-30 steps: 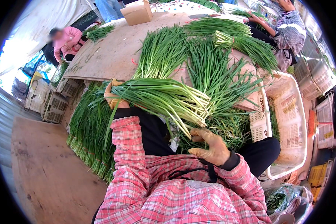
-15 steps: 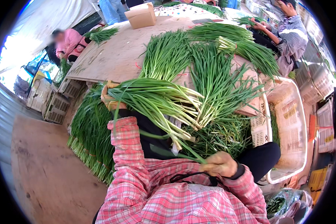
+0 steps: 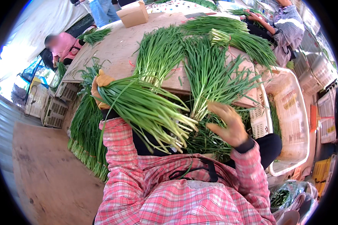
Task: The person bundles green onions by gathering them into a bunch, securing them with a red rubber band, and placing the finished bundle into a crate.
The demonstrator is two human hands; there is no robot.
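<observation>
In my gloved left hand (image 3: pixel 101 89) is a bunch of garlic chives (image 3: pixel 146 107), gripped toward its leafy end, with the pale stalk ends fanned out to the right above my lap. My gloved right hand (image 3: pixel 230 125) is raised beside those stalk ends, fingers apart, holding nothing. Just beyond it, a loose pile of chives (image 3: pixel 210 71) lies on the wooden board with its pale ends toward me. Another pile of chives (image 3: pixel 157 52) lies to its left. Scattered trimmed leaves (image 3: pixel 206 140) lie below the board's edge, partly hidden by my right hand.
A white plastic crate (image 3: pixel 289 112) stands at my right, and a bag of greens (image 3: pixel 289 200) sits nearer. Tied bundles of chives (image 3: pixel 88 138) are stacked at my left. A cardboard box (image 3: pixel 132 15) rests on the wooden board (image 3: pixel 112 56). Two people handle chives at far left and far right.
My right hand has let go of a few leaves, moved up and away from my lap, and spread its fingers. The bunch in my left hand has swung slightly left and downward.
</observation>
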